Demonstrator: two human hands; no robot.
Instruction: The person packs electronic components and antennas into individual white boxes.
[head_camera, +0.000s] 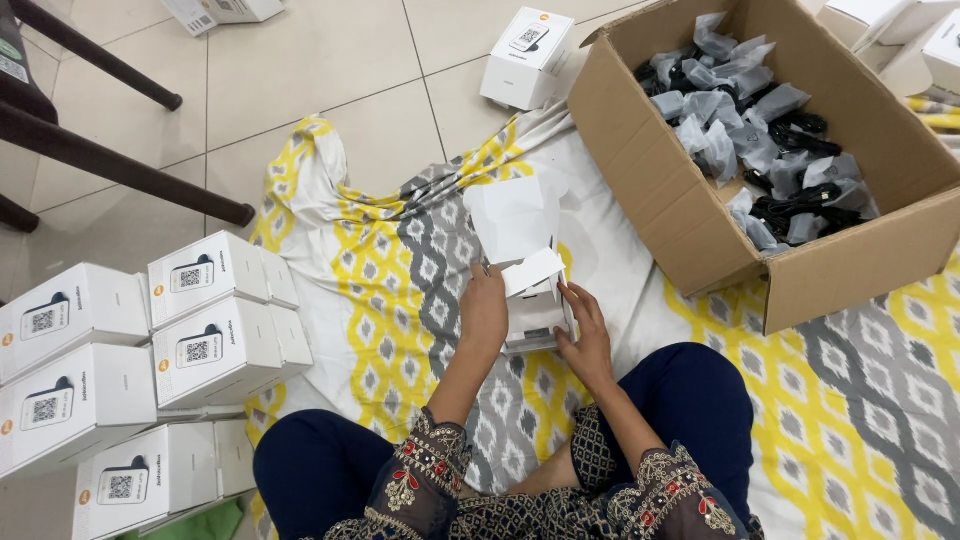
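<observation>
A small white carton (530, 300) stands on the patterned cloth (385, 280) in front of my knees, its lid flap (515, 218) raised open. My left hand (484, 312) grips the carton's left side. On the right side, my right hand (585, 335) holds it, with the fingers at the inner flap. What is inside the carton is hidden.
A big open cardboard box (690, 235) at the right holds several black cables in plastic bags (750, 130). Stacked white product boxes (150, 360) sit at the left, another white box (525, 55) lies on the tiles ahead. Dark chair legs (120, 165) cross the top left.
</observation>
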